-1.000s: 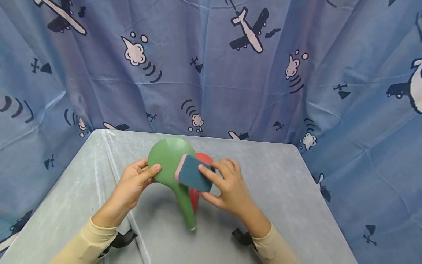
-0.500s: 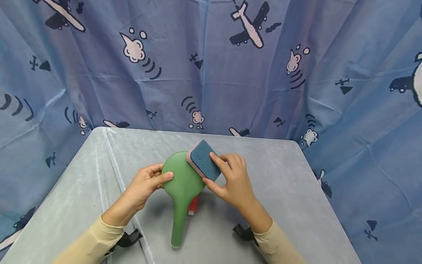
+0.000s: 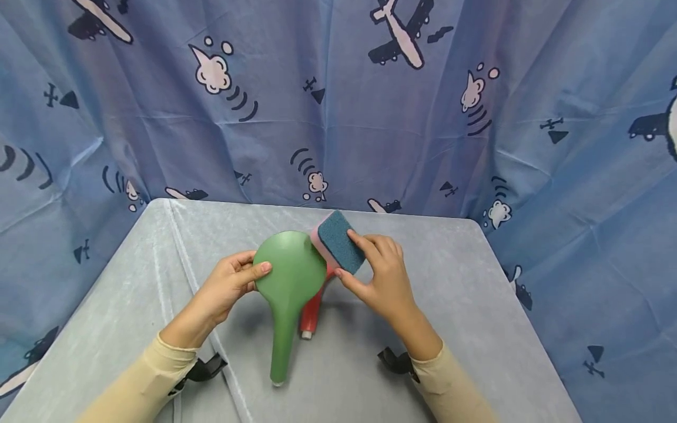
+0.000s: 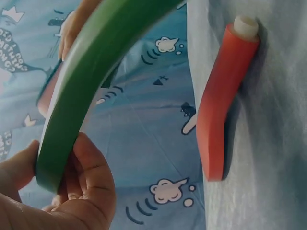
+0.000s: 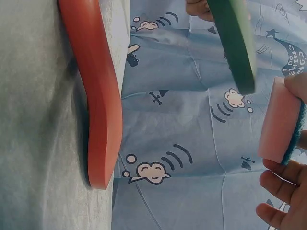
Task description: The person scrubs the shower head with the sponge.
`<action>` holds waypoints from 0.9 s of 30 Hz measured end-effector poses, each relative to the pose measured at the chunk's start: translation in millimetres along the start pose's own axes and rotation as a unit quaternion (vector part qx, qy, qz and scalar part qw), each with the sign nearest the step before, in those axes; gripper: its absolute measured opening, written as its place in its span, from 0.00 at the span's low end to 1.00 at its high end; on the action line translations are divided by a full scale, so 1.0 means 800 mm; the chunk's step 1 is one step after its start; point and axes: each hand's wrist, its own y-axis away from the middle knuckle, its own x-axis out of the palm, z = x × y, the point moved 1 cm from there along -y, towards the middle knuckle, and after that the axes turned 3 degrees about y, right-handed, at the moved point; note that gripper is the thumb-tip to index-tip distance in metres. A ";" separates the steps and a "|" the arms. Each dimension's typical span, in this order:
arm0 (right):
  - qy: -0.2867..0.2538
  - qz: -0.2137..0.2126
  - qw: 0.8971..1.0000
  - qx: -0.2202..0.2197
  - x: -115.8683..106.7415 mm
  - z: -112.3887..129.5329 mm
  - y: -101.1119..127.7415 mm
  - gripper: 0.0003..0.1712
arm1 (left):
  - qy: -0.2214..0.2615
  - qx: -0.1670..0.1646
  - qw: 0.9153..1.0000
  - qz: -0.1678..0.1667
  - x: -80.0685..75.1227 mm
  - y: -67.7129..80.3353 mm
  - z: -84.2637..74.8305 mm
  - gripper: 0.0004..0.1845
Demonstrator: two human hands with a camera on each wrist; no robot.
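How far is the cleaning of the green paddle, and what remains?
Done: nothing visibly finished; no change shows on the green paddle. In hand: left hand holds the paddle's head raised, right hand grips the sponge at its upper right edge. Left: probably the red paddle, lying on the table.

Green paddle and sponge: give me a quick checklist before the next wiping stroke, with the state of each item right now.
1. Left hand grips green paddle by the head's edge: ok.
2. Right hand pinches sponge: ok.
3. Sponge touching the paddle face: not ok; the right wrist view shows a gap at the rim.
4. Blue scrub side facing the paddle: not ok; pink side faces it.
5. Red paddle lies on the table beneath, apart from the green one: ok.
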 end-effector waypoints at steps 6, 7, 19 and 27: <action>0.004 -0.017 1.000 0.014 -0.009 -0.010 -0.004 0.42 | 0.044 -0.024 0.999 -0.019 -0.015 -0.012 0.003 0.17; 0.004 -0.019 1.000 0.018 -0.011 -0.013 -0.005 0.42 | 0.048 -0.025 0.998 -0.024 -0.019 -0.014 0.003 0.15; 0.005 0.000 0.998 0.057 -0.018 -0.041 -0.005 0.40 | 0.073 -0.073 0.992 -0.068 -0.076 -0.067 0.020 0.12; 0.026 0.021 0.997 0.068 -0.024 -0.052 0.006 0.40 | 0.028 -0.114 0.988 -0.096 -0.114 -0.096 0.048 0.21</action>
